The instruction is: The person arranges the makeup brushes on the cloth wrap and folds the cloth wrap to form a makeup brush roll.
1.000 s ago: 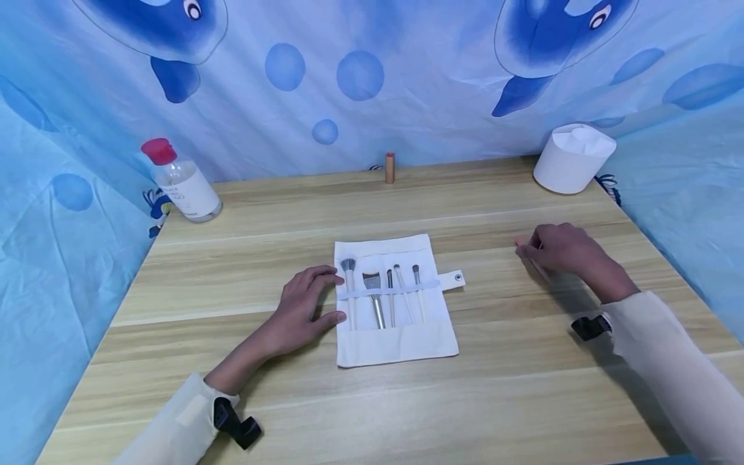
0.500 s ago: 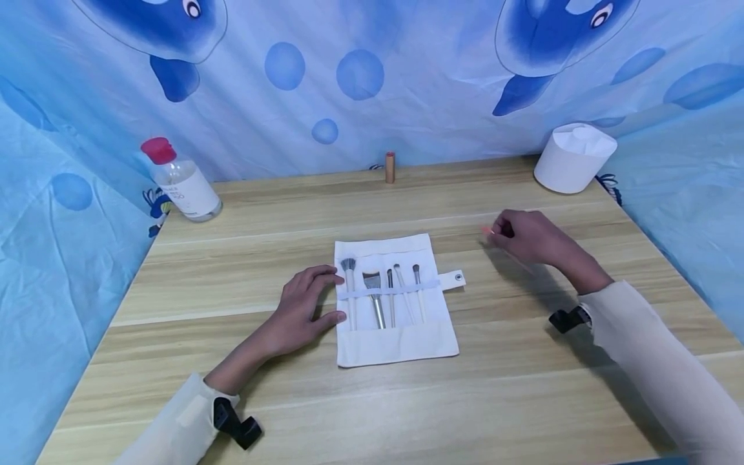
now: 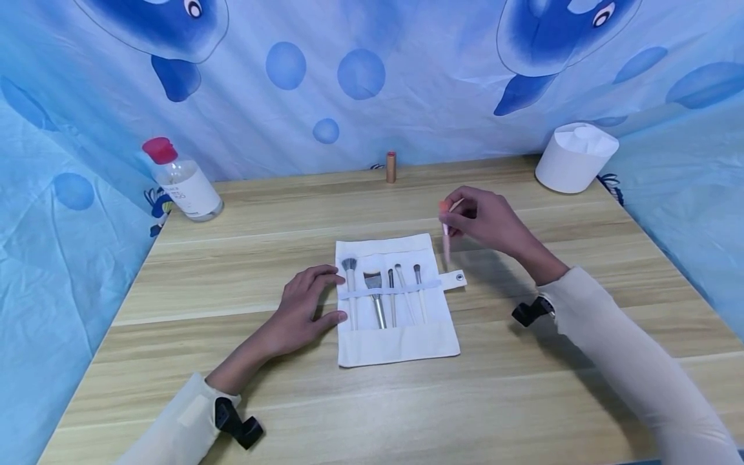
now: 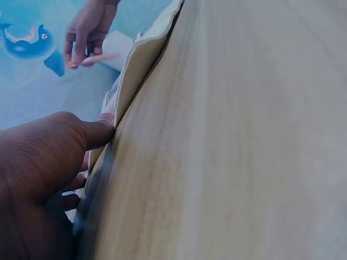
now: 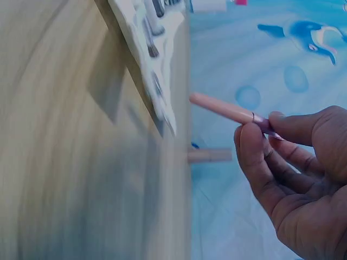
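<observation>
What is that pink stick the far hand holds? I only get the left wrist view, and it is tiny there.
Observer: A slim pink brush. The right hand pinches it near its bristle end, in the air.
Operator: What does the white cloth hold?
Observer: The brush roll lies open and flat, with five brushes tucked under a band.
Operator: Is the pink one over it?
Observer: It is near the roll's top right corner, handle pointing down.

Pink brush [image 3: 445, 240] pinched in right hand's fingertips [image 3: 459, 223], above the open brush roll [image 3: 398, 341].
Slim pink handle hangs down past the fingertips. White roll lies flat, unrolled, four brushes slotted; left hand's fingertips [image 3: 334, 279] rest on its left edge.
</observation>
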Available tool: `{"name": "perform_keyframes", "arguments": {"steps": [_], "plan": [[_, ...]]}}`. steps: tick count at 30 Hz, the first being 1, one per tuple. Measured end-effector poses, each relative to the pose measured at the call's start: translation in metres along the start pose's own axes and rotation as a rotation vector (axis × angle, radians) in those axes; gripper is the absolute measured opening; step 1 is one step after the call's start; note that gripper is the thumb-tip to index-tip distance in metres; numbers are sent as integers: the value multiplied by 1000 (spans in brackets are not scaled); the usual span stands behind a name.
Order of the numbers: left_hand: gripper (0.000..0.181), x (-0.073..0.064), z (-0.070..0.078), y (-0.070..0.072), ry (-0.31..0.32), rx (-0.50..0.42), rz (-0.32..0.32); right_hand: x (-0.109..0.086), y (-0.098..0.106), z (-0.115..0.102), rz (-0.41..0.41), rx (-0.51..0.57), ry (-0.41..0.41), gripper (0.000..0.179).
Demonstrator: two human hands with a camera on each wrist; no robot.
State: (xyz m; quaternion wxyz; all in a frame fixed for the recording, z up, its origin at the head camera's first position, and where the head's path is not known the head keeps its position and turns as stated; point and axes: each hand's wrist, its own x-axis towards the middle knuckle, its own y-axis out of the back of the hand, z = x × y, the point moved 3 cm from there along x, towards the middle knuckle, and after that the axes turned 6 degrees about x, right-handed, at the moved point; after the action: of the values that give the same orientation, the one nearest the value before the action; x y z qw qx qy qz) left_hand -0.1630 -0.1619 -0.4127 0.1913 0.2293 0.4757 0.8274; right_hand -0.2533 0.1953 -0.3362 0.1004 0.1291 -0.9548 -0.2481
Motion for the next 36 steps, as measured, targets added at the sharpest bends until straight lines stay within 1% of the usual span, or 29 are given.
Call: {"name": "perform_keyframes", "arguments": {"steps": [3,7,10,14,18,21,23,26,30,33,36], "plan": [[58,0,0,0,-1,4,1,3,-12,0,-34,46,3,14],[59,0,0,0,0,6,-1,6,-24,2,-94,47,-4,13],[59,0,0,0,1,7,-3,6,-29,5,-142,2,-27,14],[59,0,0,1,4,5,0,4,-35,11,-218,-71,-84,15],[58,0,1,2,8,0,4,-1,-39,15,-278,-147,-99,13],[58,0,0,1,12,-1,1,-3,-41,18,-307,-208,-65,11],[59,1,0,1,14,2,-1,-5,-42,19,-324,-227,-48,11],[60,1,1,1,15,5,0,-7,-44,21,-353,-243,-33,14],[59,1,0,2,13,7,3,-10,-44,21,-399,-235,-27,15],[59,0,0,2,11,4,3,-13,-43,21,-435,-233,15,14],[60,0,0,1,12,1,2,-16,-42,20,-455,-242,89,12]]}}
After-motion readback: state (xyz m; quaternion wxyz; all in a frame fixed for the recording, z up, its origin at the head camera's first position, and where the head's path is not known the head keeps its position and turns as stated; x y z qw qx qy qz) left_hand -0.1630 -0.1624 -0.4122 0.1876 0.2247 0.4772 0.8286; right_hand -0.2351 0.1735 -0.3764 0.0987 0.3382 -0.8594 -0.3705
